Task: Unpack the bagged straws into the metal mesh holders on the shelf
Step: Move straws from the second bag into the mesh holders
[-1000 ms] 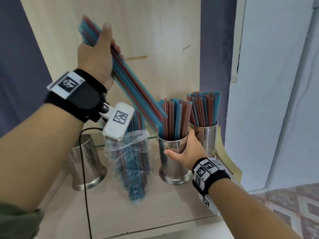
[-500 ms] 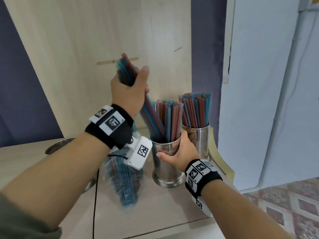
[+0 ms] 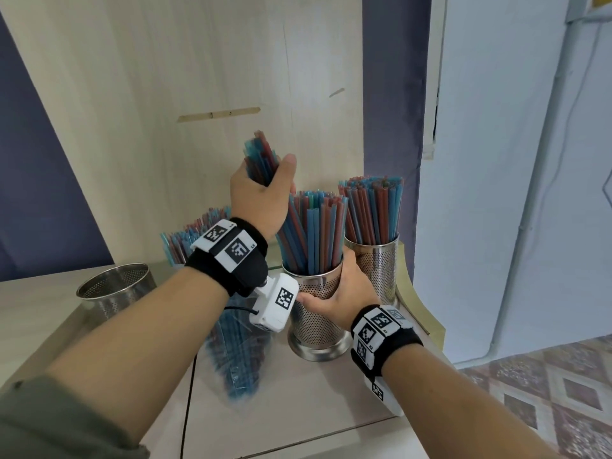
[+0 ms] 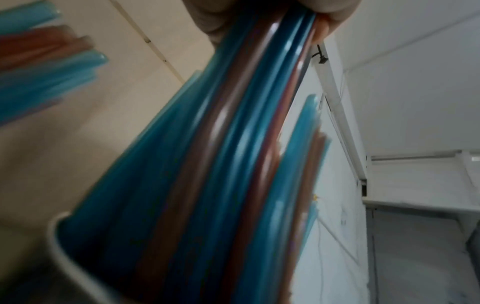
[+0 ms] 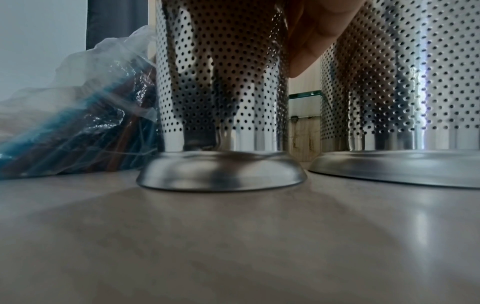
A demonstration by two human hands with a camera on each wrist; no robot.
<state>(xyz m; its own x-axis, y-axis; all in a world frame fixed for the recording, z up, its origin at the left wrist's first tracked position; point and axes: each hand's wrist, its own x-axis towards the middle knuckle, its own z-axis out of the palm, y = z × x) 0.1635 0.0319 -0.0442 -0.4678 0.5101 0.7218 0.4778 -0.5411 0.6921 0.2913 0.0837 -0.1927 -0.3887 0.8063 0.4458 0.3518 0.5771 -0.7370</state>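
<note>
My left hand (image 3: 261,193) grips a bundle of blue and red straws (image 3: 261,159), whose lower ends reach down into the middle mesh holder (image 3: 314,321). In the left wrist view the straw bundle (image 4: 233,164) runs from my fingers (image 4: 327,18) into the holder's rim (image 4: 55,228). My right hand (image 3: 341,294) wraps around that holder's wall (image 5: 221,82) and steadies it on the shelf. A second holder (image 3: 377,260), full of straws, stands just right of it. The clear bag of straws (image 3: 238,356) lies left of the middle holder, partly hidden by my left wrist.
An empty mesh holder (image 3: 116,293) stands at the shelf's left. The wooden back panel (image 3: 198,77) rises right behind the holders. A yellowish board (image 3: 417,303) leans at the right edge of the shelf (image 3: 298,409). Bare shelf surface (image 5: 233,236) lies in front.
My left hand has come down and to the right, bringing the bundle from a steep slant to nearly upright and deeper into the middle holder. My right hand has stayed on the holder.
</note>
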